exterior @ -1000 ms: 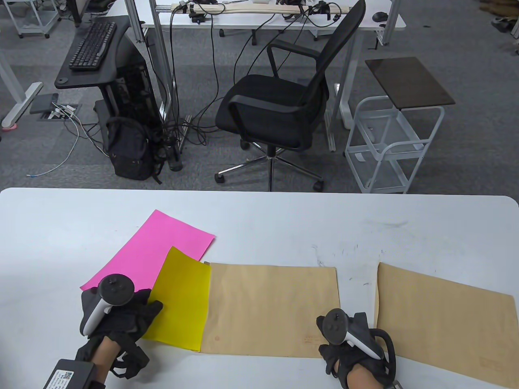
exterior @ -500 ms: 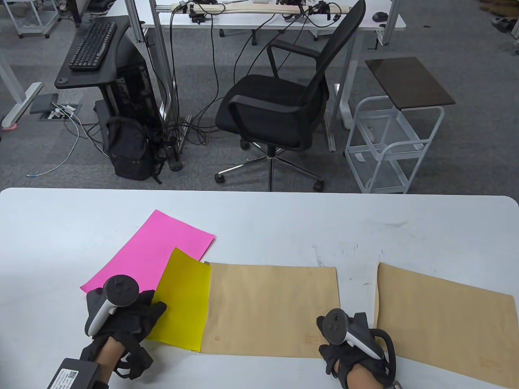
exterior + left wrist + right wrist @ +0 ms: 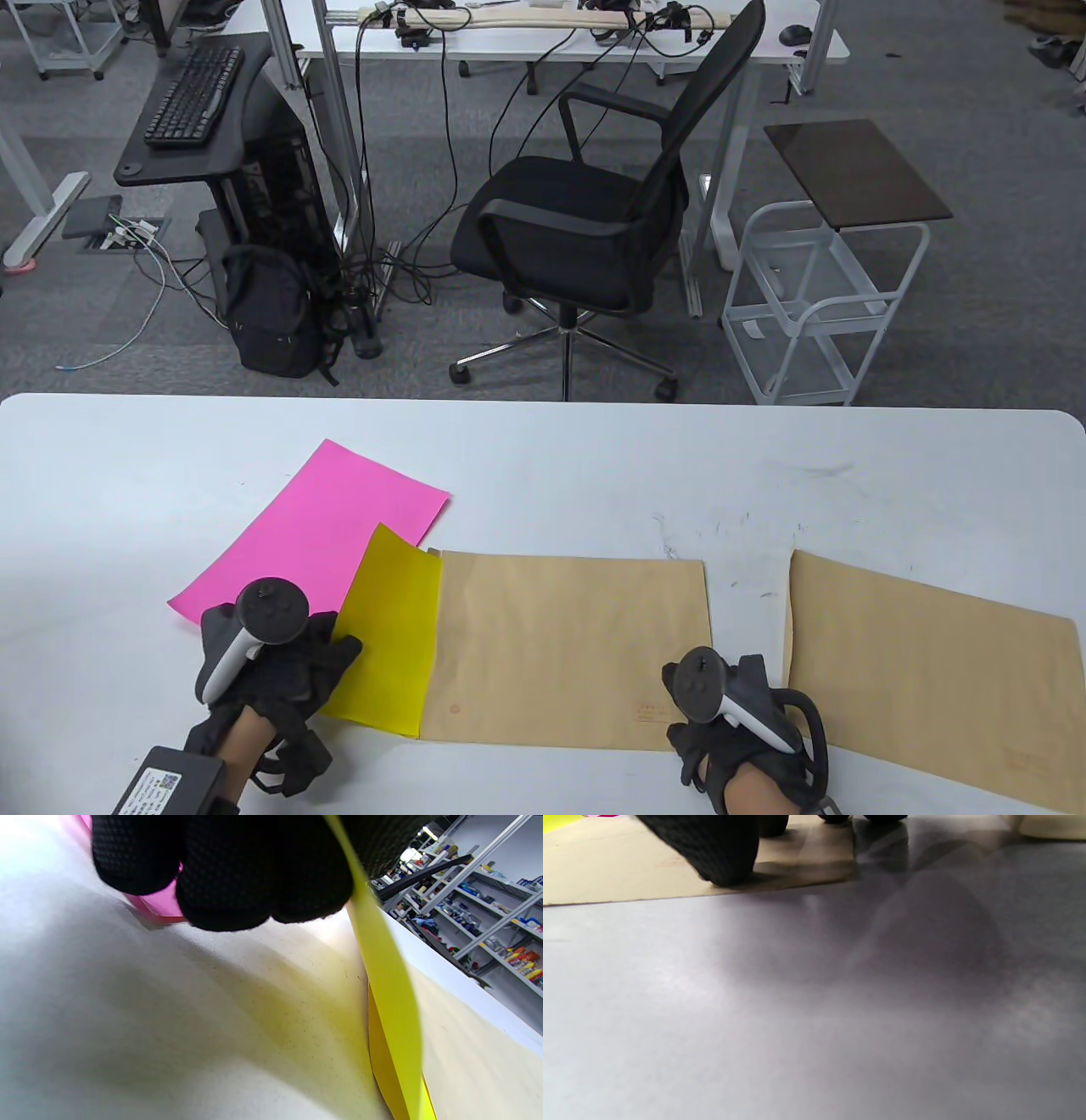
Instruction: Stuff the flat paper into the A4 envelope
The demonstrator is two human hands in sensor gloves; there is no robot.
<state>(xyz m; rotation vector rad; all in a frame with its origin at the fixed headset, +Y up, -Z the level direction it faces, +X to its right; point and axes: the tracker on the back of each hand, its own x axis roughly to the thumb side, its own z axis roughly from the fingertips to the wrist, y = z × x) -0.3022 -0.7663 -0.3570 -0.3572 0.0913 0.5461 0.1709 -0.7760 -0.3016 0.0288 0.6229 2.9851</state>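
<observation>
A yellow paper sheet sticks out of the left, open end of a brown A4 envelope near the table's front edge. My left hand grips the sheet's left edge. In the left wrist view the yellow sheet runs up between my gloved fingers. My right hand presses on the envelope's front right corner. In the right wrist view its fingertips rest on the envelope.
A pink sheet lies flat behind my left hand, partly under the yellow one. A second brown envelope lies at the right. The white table is bare behind them. An office chair stands beyond the far edge.
My left hand has moved right with the yellow sheet, which has slid further into the envelope, so less yellow shows. My right hand has stayed put.
</observation>
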